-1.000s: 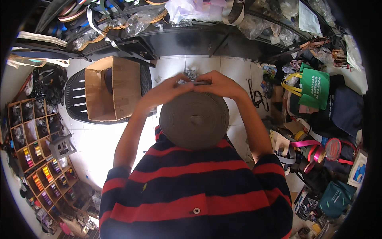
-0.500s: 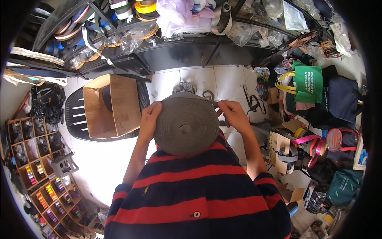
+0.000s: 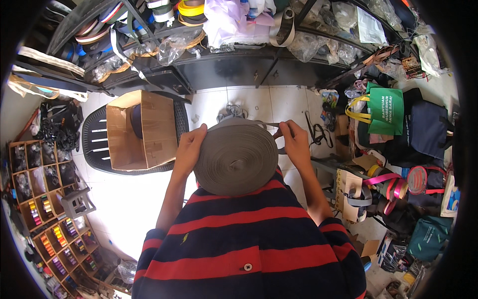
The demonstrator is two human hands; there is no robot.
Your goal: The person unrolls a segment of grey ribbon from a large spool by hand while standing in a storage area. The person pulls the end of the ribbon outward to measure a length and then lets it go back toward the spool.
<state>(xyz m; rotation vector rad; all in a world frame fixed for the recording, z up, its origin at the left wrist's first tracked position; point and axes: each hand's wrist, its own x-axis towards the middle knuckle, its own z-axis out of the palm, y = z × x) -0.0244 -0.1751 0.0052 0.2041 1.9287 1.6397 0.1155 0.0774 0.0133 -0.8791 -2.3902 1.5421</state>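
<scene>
A large, tightly wound roll of dark grey webbing (image 3: 236, 160) sits in front of my striped shirt, its coiled flat side facing up. My left hand (image 3: 192, 145) is closed on the roll's left rim, the thumb along the edge and the other fingers partly hidden behind it. At the far right of the roll, the loose end of the webbing runs off the coil to my right hand (image 3: 294, 141). There the thumb and fingers pinch the strap, and a short length of it shows by the fingers.
A black plastic chair (image 3: 99, 144) at the left carries an open cardboard box (image 3: 158, 132) with a dark round thing inside. Dark shelves (image 3: 219, 70) with rolls and bags line the far side. A wooden thread rack (image 3: 47, 199) stands left; bags, including a green one (image 3: 386, 109), crowd the right.
The roll has shifted slightly right and tilted. My right hand has risen a little, and more of the strap now stands off the coil. My left hand keeps its hold on the rim.
</scene>
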